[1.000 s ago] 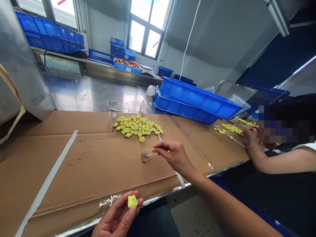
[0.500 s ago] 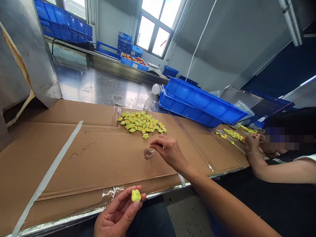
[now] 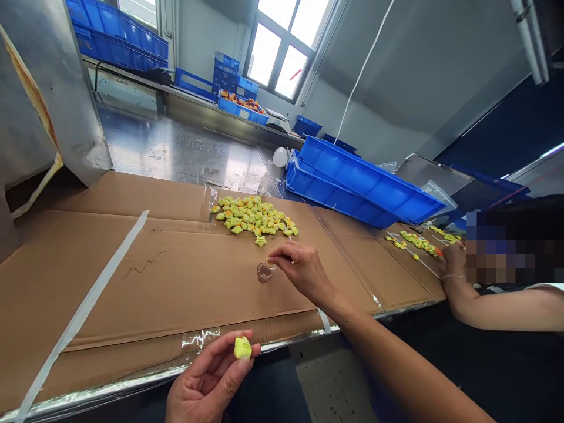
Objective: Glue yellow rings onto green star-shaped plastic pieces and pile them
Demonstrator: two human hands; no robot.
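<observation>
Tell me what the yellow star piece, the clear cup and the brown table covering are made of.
The yellow star piece looks matte, perhaps soft clay or foam. The clear cup looks like glossy see-through plastic. The brown table covering is cardboard, with seams and tape.

Cardboard sheet [image 3: 132, 264]: matt brown paper. Steel table [image 3: 176, 154]: glossy metal. Crates [image 3: 365, 182]: smooth blue plastic. Small cup [image 3: 265, 272]: clear, shiny plastic.

Left hand [image 3: 207, 382] cut off by the picture's lower edge
</observation>
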